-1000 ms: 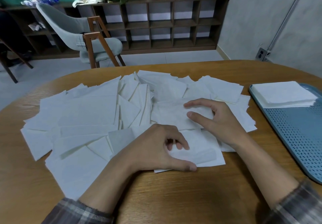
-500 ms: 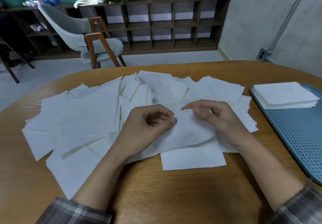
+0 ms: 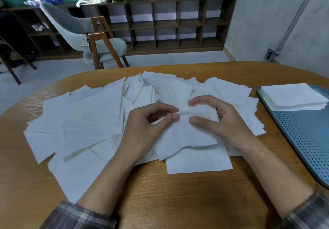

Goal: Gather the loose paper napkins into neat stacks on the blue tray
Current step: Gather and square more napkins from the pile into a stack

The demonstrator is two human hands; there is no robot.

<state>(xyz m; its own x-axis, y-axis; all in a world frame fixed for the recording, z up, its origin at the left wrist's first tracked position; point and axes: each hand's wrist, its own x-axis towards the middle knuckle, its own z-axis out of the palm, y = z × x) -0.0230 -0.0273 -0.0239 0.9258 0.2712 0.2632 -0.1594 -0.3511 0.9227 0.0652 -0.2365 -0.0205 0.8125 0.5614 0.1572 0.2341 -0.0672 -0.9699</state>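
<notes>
Left hand and right hand, fingers curled, pinch one napkin.

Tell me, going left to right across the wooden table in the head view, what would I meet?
Spread of loose white paper napkins → left hand → lifted white paper napkin held by both hands → right hand → blue perforated tray carrying a neat white napkin stack.

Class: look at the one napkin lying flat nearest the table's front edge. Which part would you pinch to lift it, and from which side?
Probably its near right corner, coming from the person's side. The napkin lies flat with that corner bare on the table, so fingers can slide under it there. Its far edge is tucked under the raised sheet.
</notes>
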